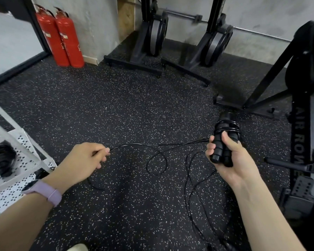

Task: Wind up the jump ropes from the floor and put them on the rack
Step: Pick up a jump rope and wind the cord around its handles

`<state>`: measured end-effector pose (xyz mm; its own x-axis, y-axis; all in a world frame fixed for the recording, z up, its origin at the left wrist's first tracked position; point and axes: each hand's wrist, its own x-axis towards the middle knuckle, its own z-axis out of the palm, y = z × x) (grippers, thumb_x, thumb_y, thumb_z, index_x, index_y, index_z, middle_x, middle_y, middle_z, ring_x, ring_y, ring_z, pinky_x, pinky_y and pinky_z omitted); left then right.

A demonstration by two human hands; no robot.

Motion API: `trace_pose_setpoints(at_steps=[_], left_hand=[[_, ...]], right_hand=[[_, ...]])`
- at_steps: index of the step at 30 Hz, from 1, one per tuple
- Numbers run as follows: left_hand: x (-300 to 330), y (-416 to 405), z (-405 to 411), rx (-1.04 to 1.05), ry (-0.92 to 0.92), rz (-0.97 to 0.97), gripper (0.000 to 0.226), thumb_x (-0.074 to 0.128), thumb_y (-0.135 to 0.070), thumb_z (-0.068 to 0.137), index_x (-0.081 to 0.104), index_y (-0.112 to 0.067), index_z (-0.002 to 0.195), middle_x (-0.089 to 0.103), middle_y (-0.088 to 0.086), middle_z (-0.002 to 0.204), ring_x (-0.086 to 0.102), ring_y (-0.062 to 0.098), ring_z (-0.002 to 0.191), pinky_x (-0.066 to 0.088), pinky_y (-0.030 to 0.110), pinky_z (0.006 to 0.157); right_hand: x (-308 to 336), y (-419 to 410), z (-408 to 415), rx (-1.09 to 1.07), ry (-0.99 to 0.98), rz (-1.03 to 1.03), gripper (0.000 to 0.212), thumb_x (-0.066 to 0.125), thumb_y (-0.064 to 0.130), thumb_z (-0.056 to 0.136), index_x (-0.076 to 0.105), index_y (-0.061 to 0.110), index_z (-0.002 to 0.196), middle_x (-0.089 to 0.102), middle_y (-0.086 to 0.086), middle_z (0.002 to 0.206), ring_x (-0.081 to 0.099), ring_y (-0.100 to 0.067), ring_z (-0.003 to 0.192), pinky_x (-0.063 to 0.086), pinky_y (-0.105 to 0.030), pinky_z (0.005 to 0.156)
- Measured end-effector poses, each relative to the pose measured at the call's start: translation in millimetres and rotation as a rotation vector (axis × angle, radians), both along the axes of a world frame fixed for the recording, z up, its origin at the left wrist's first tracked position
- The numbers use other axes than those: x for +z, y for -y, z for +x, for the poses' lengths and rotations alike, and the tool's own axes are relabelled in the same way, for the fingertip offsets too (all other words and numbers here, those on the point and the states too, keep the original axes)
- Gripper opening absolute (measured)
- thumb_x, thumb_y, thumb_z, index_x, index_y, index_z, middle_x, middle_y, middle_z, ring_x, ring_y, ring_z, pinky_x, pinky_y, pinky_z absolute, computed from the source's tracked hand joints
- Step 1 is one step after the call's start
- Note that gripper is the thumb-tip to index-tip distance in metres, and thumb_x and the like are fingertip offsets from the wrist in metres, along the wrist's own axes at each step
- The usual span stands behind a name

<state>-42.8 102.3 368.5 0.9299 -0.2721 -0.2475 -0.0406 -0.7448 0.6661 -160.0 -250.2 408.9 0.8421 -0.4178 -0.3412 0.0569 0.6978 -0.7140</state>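
My right hand grips the two black handles of a jump rope, held together and pointing up. A few turns of thin black cord wrap around the handles' upper part. My left hand pinches the cord between thumb and fingers, about a forearm's length left of the handles. The cord stretches between both hands. Its loose loops trail on the speckled floor below. The white perforated rack stands at the left edge, with another wound black rope lying on it.
Two red fire extinguishers stand against the back wall at left. Black upright rowing machines stand at the back, and another rower stands close on the right. Speckled black rubber floor spreads between them.
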Motion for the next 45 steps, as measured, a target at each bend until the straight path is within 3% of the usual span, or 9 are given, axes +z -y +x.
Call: trace_pose_setpoints(at_steps=[7,12,16,22,28,33,35,38,45], left_hand=[[6,21,-9,-0.064,0.090,0.160,0.027,0.048,-0.023,0.107,0.065,-0.025,0.128,0.074,-0.006,0.103,0.067,0.011,0.067,0.054,0.022,0.060],[49,70,-42,-0.141,0.019,-0.272,0.044,0.031,-0.052,0.106,0.052,-0.041,0.143,0.062,-0.018,0.136,0.062,0.005,0.118,0.045,0.020,0.101],[55,98,-61,-0.042,-0.210,-0.495,0.032,0.031,-0.058,0.105,0.063,-0.052,0.109,0.060,-0.041,0.103,0.052,-0.025,0.098,0.034,0.005,0.093],[47,99,-56,-0.161,-0.063,-0.298,0.047,0.036,-0.049,0.107,0.058,-0.017,0.081,0.051,-0.011,0.057,0.044,0.010,0.051,0.038,0.038,0.058],[53,94,-68,-0.185,0.273,0.039,0.052,0.024,-0.053,0.106,0.054,-0.023,0.076,0.056,-0.003,0.057,0.052,0.013,0.050,0.041,0.030,0.053],[61,100,-70,-0.048,0.046,-0.110,0.075,0.021,-0.073,0.093,0.073,-0.020,0.089,0.064,-0.006,0.059,0.062,0.010,0.058,0.051,0.031,0.065],[58,101,-71,-0.048,0.008,-0.111,0.087,0.022,-0.081,0.088,0.074,-0.012,0.097,0.072,-0.002,0.072,0.068,0.015,0.071,0.055,0.034,0.074],[53,106,-72,0.002,-0.061,-0.097,0.090,0.031,-0.086,0.082,0.072,-0.006,0.084,0.055,-0.008,0.048,0.053,0.011,0.048,0.043,0.031,0.057],[45,100,-63,0.223,-0.119,-0.173,0.070,0.050,-0.074,0.089,0.058,-0.013,0.055,0.049,-0.006,0.038,0.050,0.014,0.046,0.034,0.031,0.051]], right_hand=[[9,-46,8,0.289,0.022,0.154,0.058,0.061,0.010,0.096,0.043,0.016,0.151,0.063,-0.017,0.093,0.055,-0.020,0.066,0.051,-0.030,0.054],[13,-91,8,0.508,0.103,0.355,0.072,0.083,0.008,0.082,0.044,0.008,0.143,0.061,-0.018,0.095,0.056,-0.021,0.066,0.052,-0.031,0.055],[17,-102,5,0.585,0.131,0.398,0.066,0.085,0.010,0.080,0.050,-0.001,0.135,0.061,-0.018,0.095,0.056,-0.020,0.066,0.052,-0.030,0.055],[20,-85,-5,0.514,0.134,0.326,0.061,0.081,0.011,0.085,0.048,0.009,0.137,0.060,-0.018,0.094,0.055,-0.019,0.065,0.051,-0.029,0.055],[22,-64,-5,0.406,-0.125,-0.317,0.040,0.070,0.010,0.096,0.051,0.013,0.131,0.068,-0.018,0.090,0.058,-0.027,0.065,0.050,-0.036,0.055],[3,-79,-4,0.446,-0.306,-1.118,0.046,0.074,0.027,0.095,0.043,0.049,0.121,0.074,0.013,0.097,0.070,-0.008,0.077,0.055,-0.031,0.072],[-4,-87,-5,0.494,-0.337,-1.310,0.050,0.069,0.030,0.097,0.036,0.047,0.130,0.071,0.011,0.104,0.068,-0.009,0.082,0.054,-0.032,0.072],[-14,-106,-8,0.549,-0.336,-1.589,0.060,0.062,0.021,0.099,0.024,0.034,0.143,0.062,-0.003,0.110,0.062,-0.021,0.090,0.054,-0.042,0.078],[-8,-137,-15,0.736,-0.265,-1.786,0.107,0.062,0.042,0.092,-0.020,0.029,0.160,0.037,-0.002,0.140,0.042,-0.022,0.128,0.042,-0.041,0.111]])
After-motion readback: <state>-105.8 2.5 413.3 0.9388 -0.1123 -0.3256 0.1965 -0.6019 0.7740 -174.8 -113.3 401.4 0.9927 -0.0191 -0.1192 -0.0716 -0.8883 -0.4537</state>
